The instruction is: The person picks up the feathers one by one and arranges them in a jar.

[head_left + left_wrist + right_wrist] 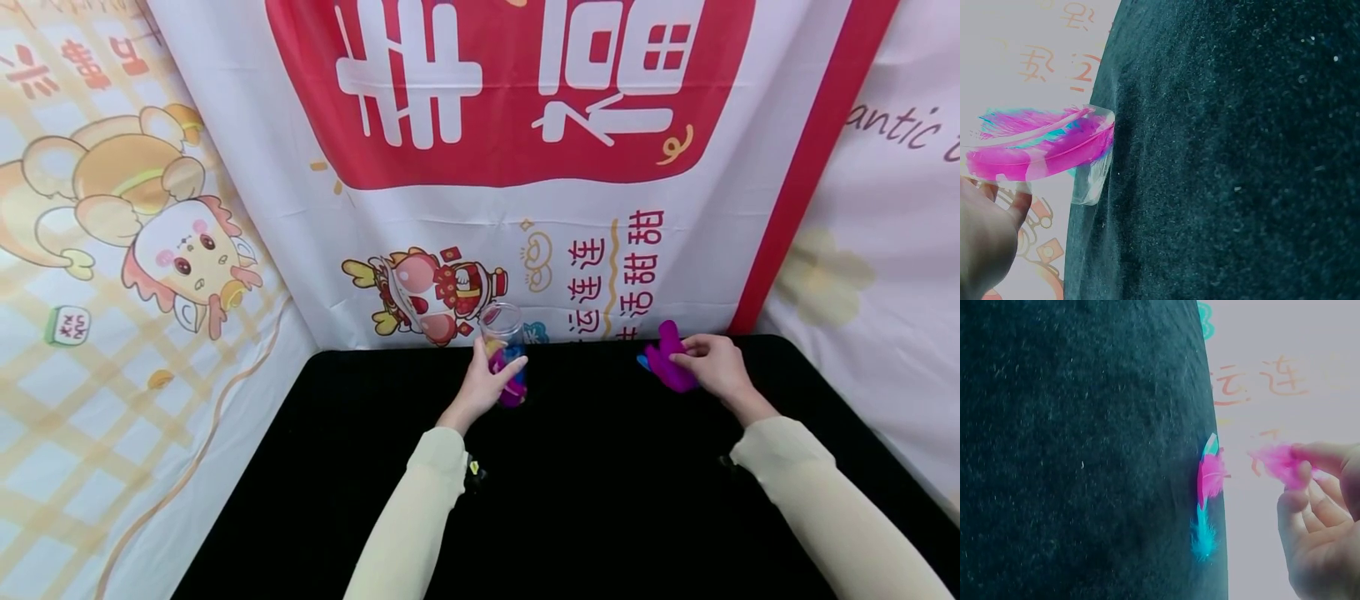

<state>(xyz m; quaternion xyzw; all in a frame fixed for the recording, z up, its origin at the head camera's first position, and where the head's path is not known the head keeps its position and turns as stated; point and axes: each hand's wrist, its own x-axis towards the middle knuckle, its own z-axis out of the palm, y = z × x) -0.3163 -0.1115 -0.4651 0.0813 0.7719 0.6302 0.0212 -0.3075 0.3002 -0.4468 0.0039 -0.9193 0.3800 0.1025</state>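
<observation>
My left hand grips a clear cylindrical container near the table's far edge. Magenta and blue feathers show through its wall, along with a bit of yellow in the head view. To the right, my right hand pinches a magenta feather between thumb and fingers, raised off the cloth. Just beyond it on the table lie another magenta feather and a blue feather, close together. In the head view the held feather and the lying ones overlap.
A black cloth covers the table. Behind it hangs a white and red printed banner, and printed curtains stand at both sides. Something small and dark with a yellow mark sits at my left wrist.
</observation>
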